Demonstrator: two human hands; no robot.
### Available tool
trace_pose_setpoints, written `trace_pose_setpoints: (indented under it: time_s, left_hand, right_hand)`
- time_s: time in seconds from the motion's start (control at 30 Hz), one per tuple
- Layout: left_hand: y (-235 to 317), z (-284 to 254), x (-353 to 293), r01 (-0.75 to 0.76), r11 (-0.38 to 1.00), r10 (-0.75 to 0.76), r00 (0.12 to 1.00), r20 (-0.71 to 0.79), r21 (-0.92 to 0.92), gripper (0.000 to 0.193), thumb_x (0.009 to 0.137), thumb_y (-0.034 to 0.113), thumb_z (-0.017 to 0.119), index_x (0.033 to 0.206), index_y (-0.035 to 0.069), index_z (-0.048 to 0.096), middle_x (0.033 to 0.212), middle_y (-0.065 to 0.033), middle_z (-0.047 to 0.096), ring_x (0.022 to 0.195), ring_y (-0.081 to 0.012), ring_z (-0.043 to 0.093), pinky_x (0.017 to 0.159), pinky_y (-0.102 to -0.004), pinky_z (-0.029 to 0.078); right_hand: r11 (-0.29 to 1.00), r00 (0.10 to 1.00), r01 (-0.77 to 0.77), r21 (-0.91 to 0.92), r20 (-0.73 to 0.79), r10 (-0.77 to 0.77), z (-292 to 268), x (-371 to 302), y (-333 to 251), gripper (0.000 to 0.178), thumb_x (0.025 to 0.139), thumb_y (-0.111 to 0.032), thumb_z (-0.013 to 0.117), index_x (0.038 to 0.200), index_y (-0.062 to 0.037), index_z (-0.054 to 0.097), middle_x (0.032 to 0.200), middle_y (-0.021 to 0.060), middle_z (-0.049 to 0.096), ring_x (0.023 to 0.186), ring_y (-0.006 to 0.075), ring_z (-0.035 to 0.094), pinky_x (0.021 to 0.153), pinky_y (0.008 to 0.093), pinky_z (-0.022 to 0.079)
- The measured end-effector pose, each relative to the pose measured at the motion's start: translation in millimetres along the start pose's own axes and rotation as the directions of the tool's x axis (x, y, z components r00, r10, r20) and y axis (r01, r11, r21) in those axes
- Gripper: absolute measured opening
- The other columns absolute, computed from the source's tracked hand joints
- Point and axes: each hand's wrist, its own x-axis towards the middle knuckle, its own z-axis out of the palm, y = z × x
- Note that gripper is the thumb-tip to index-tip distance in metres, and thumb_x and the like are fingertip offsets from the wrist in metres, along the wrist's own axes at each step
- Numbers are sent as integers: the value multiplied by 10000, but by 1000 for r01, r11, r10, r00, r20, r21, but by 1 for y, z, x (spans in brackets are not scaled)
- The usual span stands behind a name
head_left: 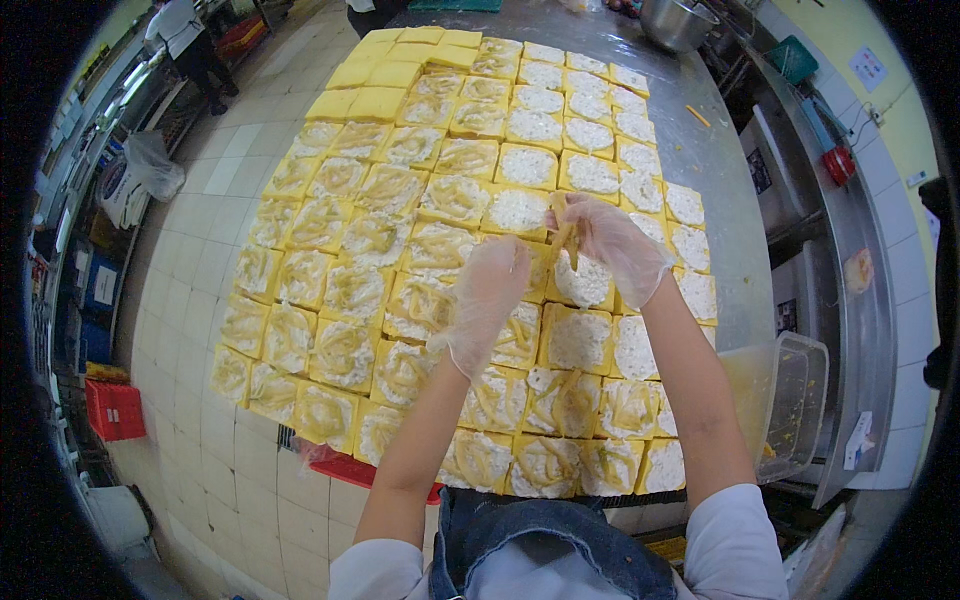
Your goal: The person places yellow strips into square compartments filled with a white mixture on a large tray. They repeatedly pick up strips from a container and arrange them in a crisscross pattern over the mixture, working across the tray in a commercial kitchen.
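Rows of square yellow bread slices [377, 103] cover the steel table, many coated with a chunky white spread [527, 166]. On the left and near slices, pale yellow strips [338, 357] lie over the spread; their exact kind I cannot tell. My right hand [612, 240], in a thin see-through glove, pinches a few such strips [566, 235] above a spread-coated slice. Close beside it, my gloved left hand [490, 295] is closed with its fingers curled over the slices; what it holds, if anything, is hidden. Plain yellow slices overlap in stacks at the far left.
A see-through plastic tub [797, 405] stands at the table's right edge. At the far right sits a steel bowl [678, 22]. A red crate [114, 409] is on the tiled floor at left. Another person [190, 45] stands by the shelves, far left. A loose orange strip [698, 116] lies on the table.
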Motion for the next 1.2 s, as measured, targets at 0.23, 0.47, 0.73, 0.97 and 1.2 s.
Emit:
trace_pose_setpoints:
  time_s: [0.23,0.47,0.73,0.97,1.2]
  left_hand:
    - [9,-7,52,364,847,-266,921,285,-388,220,775,146,633,936,-3,614,812,-80,642,763,-146,589,695,-283,465]
    - [-11,-13,117,298,848,-202,947,251,-438,211,730,177,630,845,0,636,795,-137,640,749,-226,614,674,-330,465]
    - [-34,-7,112,386,612,-238,922,306,-690,226,769,138,596,891,-52,593,821,-94,607,785,-156,576,703,-298,457]
    - [-25,-13,103,418,456,-200,908,368,-785,329,847,198,551,1089,-22,517,1003,-86,573,959,-152,537,870,-292,415]
    - [18,-9,52,221,-64,-250,940,230,-973,434,946,402,379,1170,48,491,1168,-20,532,1109,-152,466,985,-313,325]
  right_hand:
    - [912,979,121,-392,-104,-175,36,-5,-10,399,761,-51,598,1132,31,479,1018,117,540,887,189,545,775,265,440]
    - [691,922,309,-653,26,-387,49,40,-47,464,679,-85,702,1082,35,507,947,132,577,858,179,544,734,290,433]
    - [666,905,352,-657,56,-423,44,63,-34,376,685,-78,664,1013,16,506,897,104,576,828,178,536,717,302,431]
    - [733,916,338,-591,25,-402,53,54,-27,300,777,-134,570,1026,21,509,916,105,566,893,178,529,778,297,412]
    - [106,756,512,-852,389,-527,77,20,-5,234,791,-187,503,897,14,559,875,192,572,812,313,550,693,389,427]
